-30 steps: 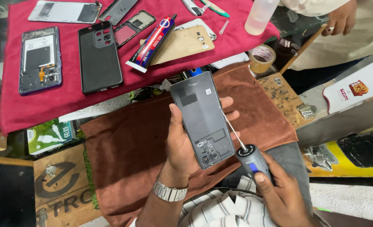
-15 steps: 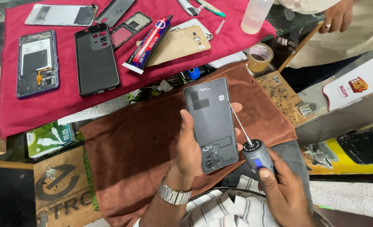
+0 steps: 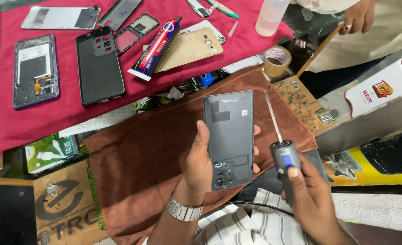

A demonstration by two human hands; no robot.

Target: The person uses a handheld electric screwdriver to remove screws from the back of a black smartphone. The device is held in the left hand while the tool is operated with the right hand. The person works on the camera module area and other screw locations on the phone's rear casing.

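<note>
Two hands are busy over the brown cloth point(image 3: 142, 159). The left hand point(image 3: 201, 168) is wrapped around a dark phone back panel point(image 3: 229, 136), thumb on its left edge and fingertips showing past the right edge, holding it upright above the cloth with the camera cutouts toward the person. The right hand point(image 3: 312, 199) is closed around a small electric screwdriver point(image 3: 285, 159), thumb resting on its blue button, the thin bit pointing up and away beside the panel's right edge.

Compared with a second ago, the panel has been straightened from a tilt to nearly vertical in view and lifted a little higher, and the screwdriver has drawn off: its tip earlier sat close against the panel's lower right side, while now the bit stands just beside the panel, not touching it. That reads as a pause in driving, with the panel being turned for a look rather than worked on.

Behind, a red cloth point(image 3: 38, 127) carries a black phone case point(image 3: 99, 63), an opened phone frame point(image 3: 35, 70) and a glue tube point(image 3: 155, 47); a roll of tape point(image 3: 277, 60) lies near another person's hand point(image 3: 357, 16)
</note>
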